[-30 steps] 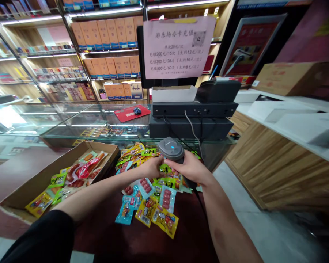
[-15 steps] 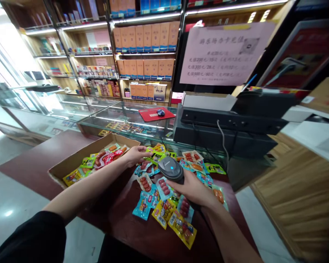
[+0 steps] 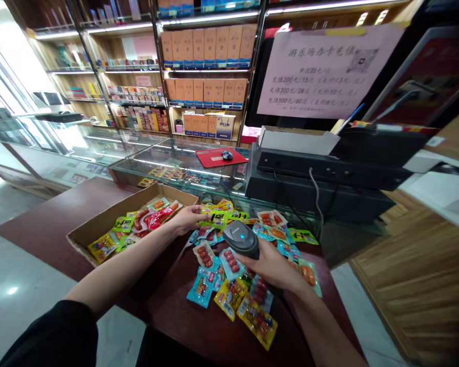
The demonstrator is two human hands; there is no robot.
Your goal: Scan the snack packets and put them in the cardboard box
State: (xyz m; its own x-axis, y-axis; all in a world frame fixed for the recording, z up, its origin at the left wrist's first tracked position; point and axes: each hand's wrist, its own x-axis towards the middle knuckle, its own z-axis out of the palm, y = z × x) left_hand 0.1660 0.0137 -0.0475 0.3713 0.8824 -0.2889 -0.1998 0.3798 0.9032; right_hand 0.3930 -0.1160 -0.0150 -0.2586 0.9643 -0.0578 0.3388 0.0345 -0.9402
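My left hand [image 3: 189,219] pinches a green snack packet [image 3: 215,218] by its left end, over the pile at the back of the table. In my right hand [image 3: 270,264] is a dark grey barcode scanner [image 3: 240,238] with a small blue light on top; its head faces the green packet. Below the scanner lie packs of small sausages [image 3: 231,262], a blue packet [image 3: 201,287] and yellow packets [image 3: 257,320]. More sausage packs [image 3: 271,219] are heaped beyond my right hand. My palm and the scanner hide part of the pile.
Left of the pile stands an open cardboard box [image 3: 78,233] with several snack packets. Behind is a glass counter [image 3: 149,162] carrying a red mouse pad [image 3: 206,159] and a mouse [image 3: 227,155]. A black register machine [image 3: 321,188] with a hanging cable stands at the back right.
The view has shifted slightly. The green packet in my left hand now lies flatter and shows more of its face. Both hands keep their holds.
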